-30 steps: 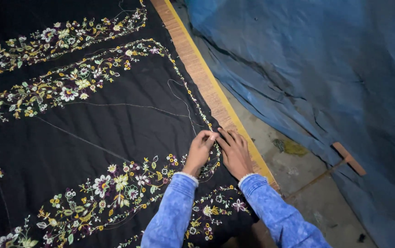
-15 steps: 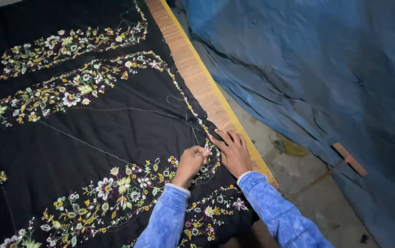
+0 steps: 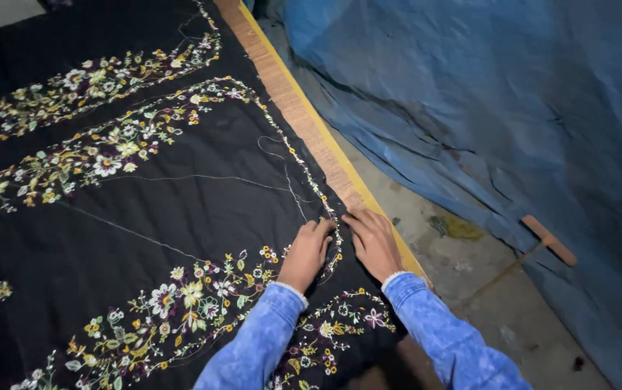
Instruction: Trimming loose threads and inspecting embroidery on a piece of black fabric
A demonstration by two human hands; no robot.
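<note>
Black cloth with floral embroidery [image 3: 181, 209] is pressed flat near its beaded border by the left hand [image 3: 306, 253], fingers curled, and right hand [image 3: 373, 242], fingers extended; nothing is gripped.

The black cloth [image 3: 181, 209] looks matt and finely woven, its floral embroidery [image 3: 159, 303] raised and slightly shiny. The frame edge [image 3: 304, 123] on the right is bare, rough wood. The blue tarpaulin [image 3: 484, 108] is crinkled plastic sheeting; the sleeves [image 3: 455, 339] are mottled denim.
</note>
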